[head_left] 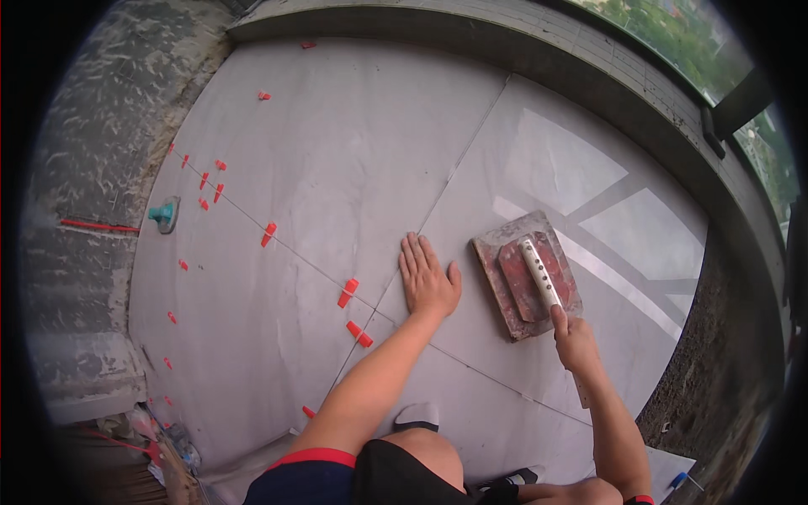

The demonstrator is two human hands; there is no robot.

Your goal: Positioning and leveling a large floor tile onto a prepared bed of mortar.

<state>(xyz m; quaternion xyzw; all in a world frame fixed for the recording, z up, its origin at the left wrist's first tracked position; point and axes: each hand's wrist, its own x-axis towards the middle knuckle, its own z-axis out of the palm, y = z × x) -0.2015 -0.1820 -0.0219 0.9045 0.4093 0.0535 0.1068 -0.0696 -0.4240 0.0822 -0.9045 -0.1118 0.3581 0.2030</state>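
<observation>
My left hand (pixel 429 282) lies flat on the large grey floor tiles (pixel 353 168), fingers stretched out beside a joint line. My right hand (pixel 575 341) is wrapped round the silver, hole-studded handle (pixel 539 271) of a square, worn tile tamper (pixel 512 295) with a reddish block on its back. The tamper rests on or just above the glossy tile to the right; the gap beneath it cannot be made out. Red tile-levelling wedges (pixel 348 293) sit along the joint left of my left forearm, with another wedge (pixel 359 334) just below.
More red wedges (pixel 268 234) are scattered over the left tiles. A teal suction cup (pixel 163 215) stands at the left tile edge, near rough concrete (pixel 101 168). A low ledge (pixel 471 38) bounds the far side; dark loose bedding (pixel 699 362) borders the right. A blue-handled tool (pixel 678 481) lies lower right.
</observation>
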